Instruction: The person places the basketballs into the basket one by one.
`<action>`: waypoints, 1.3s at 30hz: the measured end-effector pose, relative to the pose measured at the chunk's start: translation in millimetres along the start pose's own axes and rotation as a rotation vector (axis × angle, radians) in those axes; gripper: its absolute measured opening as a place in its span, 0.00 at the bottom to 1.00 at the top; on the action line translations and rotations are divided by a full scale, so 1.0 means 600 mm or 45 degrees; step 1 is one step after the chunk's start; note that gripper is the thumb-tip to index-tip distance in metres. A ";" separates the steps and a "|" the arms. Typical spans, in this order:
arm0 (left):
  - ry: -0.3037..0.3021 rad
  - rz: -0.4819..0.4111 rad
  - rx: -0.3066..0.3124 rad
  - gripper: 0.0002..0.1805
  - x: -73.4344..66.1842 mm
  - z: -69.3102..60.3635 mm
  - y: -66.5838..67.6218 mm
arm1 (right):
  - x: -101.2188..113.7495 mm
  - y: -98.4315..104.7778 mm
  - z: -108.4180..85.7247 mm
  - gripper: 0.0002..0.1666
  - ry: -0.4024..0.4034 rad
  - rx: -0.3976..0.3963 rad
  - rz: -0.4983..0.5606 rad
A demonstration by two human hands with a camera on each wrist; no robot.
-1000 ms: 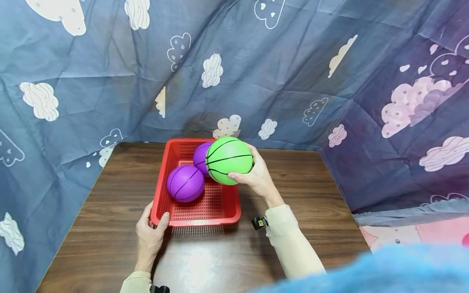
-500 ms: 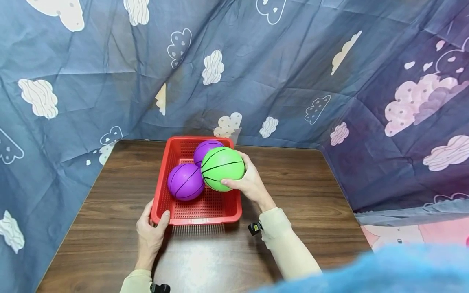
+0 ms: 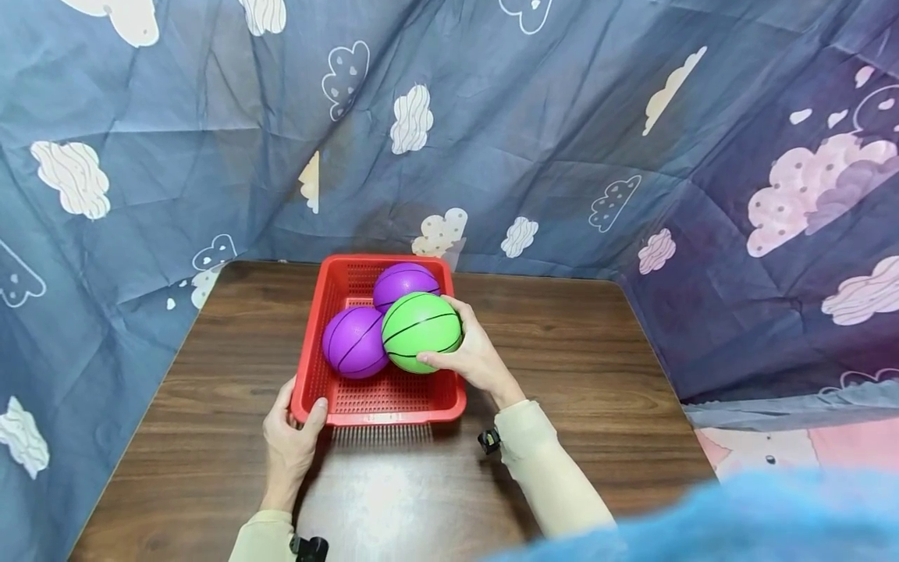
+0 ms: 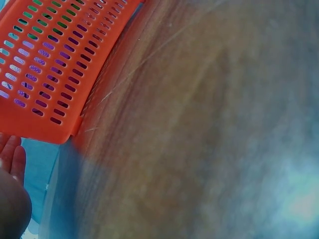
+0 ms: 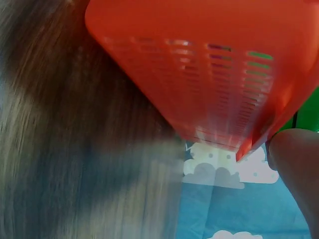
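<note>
A red perforated plastic basket (image 3: 379, 419) stands on the table with two purple balls marked with black basketball lines inside, the nearer ball (image 3: 353, 343) at the left and the farther ball (image 3: 407, 282) at the back. My right hand (image 3: 477, 355) grips a green basketball-patterned ball (image 3: 420, 328) from its right side, over the basket's right part and in front of the purple balls. At the basket's front left corner my left hand (image 3: 291, 441) holds the rim, thumb on top. The right wrist view shows a thumb (image 5: 294, 159) by the green ball and the basket wall.
The brown wood-grain table (image 3: 562, 367) extends on both sides of the basket. A blue cloud-print cloth (image 3: 492, 140) hangs behind the table and along its sides. A blurred light-blue shape (image 3: 730, 515) covers the lower right of the head view.
My right hand has brought the green ball down and toward the left front, lower over the basket, uncovering more of the back purple ball. My left hand keeps its hold on the rim.
</note>
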State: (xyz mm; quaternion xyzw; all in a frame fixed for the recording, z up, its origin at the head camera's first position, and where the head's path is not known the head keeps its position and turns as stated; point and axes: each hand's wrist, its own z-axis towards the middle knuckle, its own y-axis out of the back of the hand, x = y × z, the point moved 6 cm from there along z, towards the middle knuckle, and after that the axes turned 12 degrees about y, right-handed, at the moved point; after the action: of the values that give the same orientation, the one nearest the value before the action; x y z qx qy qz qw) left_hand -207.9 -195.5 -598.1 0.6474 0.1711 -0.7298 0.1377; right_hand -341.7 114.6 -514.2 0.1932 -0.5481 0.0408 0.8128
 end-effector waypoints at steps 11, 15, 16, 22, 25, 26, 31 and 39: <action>0.017 -0.005 0.008 0.29 0.001 -0.002 0.001 | -0.004 0.009 -0.013 0.70 -0.027 0.024 0.049; 0.033 -0.014 0.006 0.31 0.007 0.001 0.004 | 0.008 0.018 -0.011 0.62 0.048 0.010 0.112; 0.036 -0.013 0.006 0.31 0.007 0.001 0.004 | 0.010 0.021 -0.011 0.59 0.069 0.005 0.117; 0.051 0.016 0.006 0.32 0.011 0.006 0.007 | 0.018 0.032 -0.006 0.45 0.163 -0.031 0.095; 0.061 0.036 0.002 0.32 0.012 0.009 0.009 | 0.020 0.032 -0.004 0.40 0.187 -0.045 0.108; 0.061 0.044 0.000 0.32 0.012 0.009 0.009 | 0.020 0.032 -0.004 0.39 0.189 -0.050 0.116; 0.055 0.066 -0.012 0.31 0.010 0.008 0.010 | 0.022 0.030 -0.003 0.39 0.177 -0.059 0.139; 0.052 0.121 -0.008 0.36 0.008 0.010 0.018 | 0.021 0.028 -0.004 0.42 0.180 -0.051 0.120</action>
State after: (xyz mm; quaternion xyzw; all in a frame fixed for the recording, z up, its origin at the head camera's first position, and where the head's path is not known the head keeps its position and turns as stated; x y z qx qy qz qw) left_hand -209.3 -207.6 -603.1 0.6690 0.1451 -0.7087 0.1706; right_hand -339.4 129.2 -498.8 0.1476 -0.4986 0.0817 0.8503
